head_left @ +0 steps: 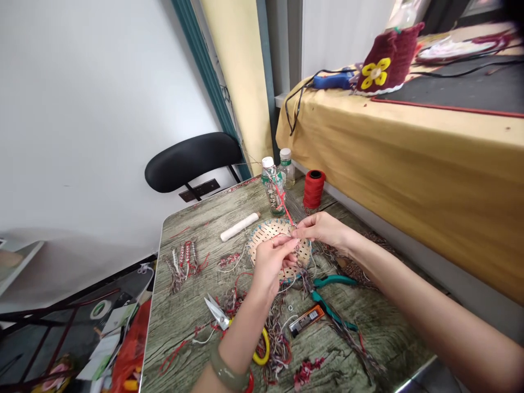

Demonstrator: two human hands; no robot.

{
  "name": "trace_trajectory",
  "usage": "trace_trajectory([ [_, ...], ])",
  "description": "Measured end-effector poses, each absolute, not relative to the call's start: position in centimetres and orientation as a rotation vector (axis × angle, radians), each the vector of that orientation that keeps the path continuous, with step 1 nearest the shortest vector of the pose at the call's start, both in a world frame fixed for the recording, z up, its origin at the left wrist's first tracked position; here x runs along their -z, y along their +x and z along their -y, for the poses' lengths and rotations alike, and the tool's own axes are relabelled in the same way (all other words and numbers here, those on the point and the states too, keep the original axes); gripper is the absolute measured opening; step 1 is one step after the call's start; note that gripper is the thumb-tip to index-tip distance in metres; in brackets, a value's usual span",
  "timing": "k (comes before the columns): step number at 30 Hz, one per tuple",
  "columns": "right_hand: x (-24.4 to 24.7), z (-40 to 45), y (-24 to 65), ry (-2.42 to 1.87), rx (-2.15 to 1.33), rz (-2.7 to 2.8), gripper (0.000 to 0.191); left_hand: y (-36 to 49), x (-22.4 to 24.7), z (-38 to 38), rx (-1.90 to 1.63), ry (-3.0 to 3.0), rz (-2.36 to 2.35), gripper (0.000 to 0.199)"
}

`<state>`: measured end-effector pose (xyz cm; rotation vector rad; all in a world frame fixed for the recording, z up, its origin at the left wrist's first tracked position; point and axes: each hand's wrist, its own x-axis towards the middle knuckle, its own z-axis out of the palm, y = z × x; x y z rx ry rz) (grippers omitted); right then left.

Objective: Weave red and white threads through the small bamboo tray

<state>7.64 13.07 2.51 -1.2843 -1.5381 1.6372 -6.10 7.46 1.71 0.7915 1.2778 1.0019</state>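
Note:
My left hand (pixel 275 257) and my right hand (pixel 323 228) meet above a round woven tray (pixel 258 245). Both are closed in a pinch, fingertips nearly touching. A red braided cord (pixel 285 206) runs from the neck of a green-labelled bottle (pixel 273 191) down to my fingertips. My right thumb and forefinger grip its lower end; my left fingers pinch the thin strands there, partly hidden by the fingers. Beneath my left forearm lie yellow-handled scissors (pixel 218 312) on tangled threads (pixel 277 333).
Green-handled pliers (pixel 333 311) and an orange-and-black box (pixel 306 320) lie nearby. A red thread spool (pixel 314 190) and a second bottle (pixel 286 169) stand behind. A white roll (pixel 239 227) and finished braids (pixel 186 259) lie left. A black chair (pixel 194 158) stands beyond.

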Motion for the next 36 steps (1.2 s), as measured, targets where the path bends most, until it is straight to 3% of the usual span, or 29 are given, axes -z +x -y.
trace_trajectory([
  [12, -1.9, -12.6, 7.9, -1.305, -1.488, 1.575, 0.020, -4.7, -1.4, -3.7, -0.976, 0.531, -1.135, 0.026],
  [16, -1.9, -10.9, 10.0, -1.365, -1.271, 1.503, 0.035, -4.1, -0.9, -0.9, -1.050, 0.504, -1.138, 0.026],
  [19, -1.0, -7.9, 12.0, -1.442, -1.170, 1.426, 0.033, -4.2, -0.4, 1.1, -1.161, 0.415, -1.173, 0.025],
  [28, 5.3, 2.3, 14.8, -1.556, -1.317, 1.378, 0.032, -4.7, 1.3, 5.6, -1.248, 0.211, -1.244, 0.028],
  [33, 3.9, 1.9, 11.2, -1.226, -1.676, 1.125, 0.048, -2.5, 3.0, 6.9, -1.186, 0.190, -1.289, 0.040],
  [36, 2.4, 0.7, 8.8, -1.029, -1.832, 1.092, 0.042, -1.0, 4.5, 7.3, -1.124, 0.225, -1.345, 0.049],
])
